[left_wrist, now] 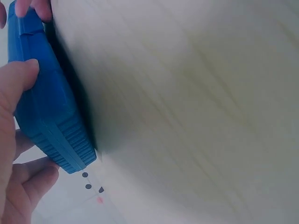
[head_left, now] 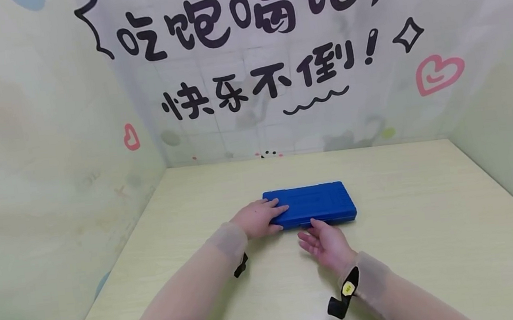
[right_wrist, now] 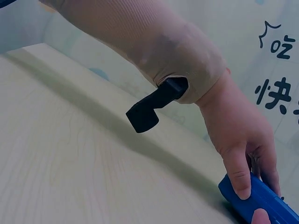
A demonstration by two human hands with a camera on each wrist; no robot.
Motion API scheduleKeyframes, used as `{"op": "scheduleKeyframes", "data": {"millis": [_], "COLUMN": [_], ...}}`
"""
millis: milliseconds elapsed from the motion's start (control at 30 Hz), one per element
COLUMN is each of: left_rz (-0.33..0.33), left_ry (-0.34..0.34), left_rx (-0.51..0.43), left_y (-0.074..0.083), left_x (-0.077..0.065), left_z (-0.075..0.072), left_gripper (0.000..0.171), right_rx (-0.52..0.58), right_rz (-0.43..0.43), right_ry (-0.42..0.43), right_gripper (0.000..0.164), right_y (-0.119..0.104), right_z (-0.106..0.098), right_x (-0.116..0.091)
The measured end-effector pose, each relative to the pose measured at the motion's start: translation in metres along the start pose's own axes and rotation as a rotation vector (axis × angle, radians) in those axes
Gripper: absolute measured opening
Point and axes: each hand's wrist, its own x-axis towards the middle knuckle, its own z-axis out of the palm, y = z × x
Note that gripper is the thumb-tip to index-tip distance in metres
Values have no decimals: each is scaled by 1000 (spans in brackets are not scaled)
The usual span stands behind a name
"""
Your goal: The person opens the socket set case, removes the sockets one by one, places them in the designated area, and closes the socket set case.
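Observation:
A blue hard plastic case (head_left: pixel 315 203) lies closed on the table, its ribbed end (left_wrist: pixel 65 144) showing in the left wrist view. My left hand (head_left: pixel 256 218) holds its left end, with the thumb (left_wrist: pixel 23 77) against the front side and the fingers over the top. At the middle of the front edge, beside a latch (left_wrist: pixel 30 29), my right hand (head_left: pixel 329 244) touches the case with a fingertip. Its other fingers are loosely bent below and hold nothing. Only the tip of a right-hand digit (right_wrist: pixel 260 217) shows in the right wrist view.
The pale wood-grain table (head_left: pixel 437 223) meets a printed back wall (head_left: pixel 252 128) and side walls. Black straps hang from both wrists; the right strap (head_left: pixel 343 299) hangs over the table.

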Motion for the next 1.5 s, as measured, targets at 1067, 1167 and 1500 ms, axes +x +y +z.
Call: {"op": "scheduleKeyframes", "data": {"millis": [1067, 1167, 1500], "left_rz": [13, 12, -7], "left_ry": [11, 20, 100], "left_rx": [8, 23, 98], "left_y": [4, 5, 8], "left_x": [-5, -5, -4], "left_z": [4, 7, 15], "left_gripper": [60, 60, 65], "right_rx": [-125, -118, -110], "right_rz": [-12, 3, 37], "right_ry": [43, 40, 14], "right_gripper": [41, 43, 45], "right_y": [4, 4, 6], "right_z": [-8, -9, -12], "right_x": [-3, -4, -6]}}
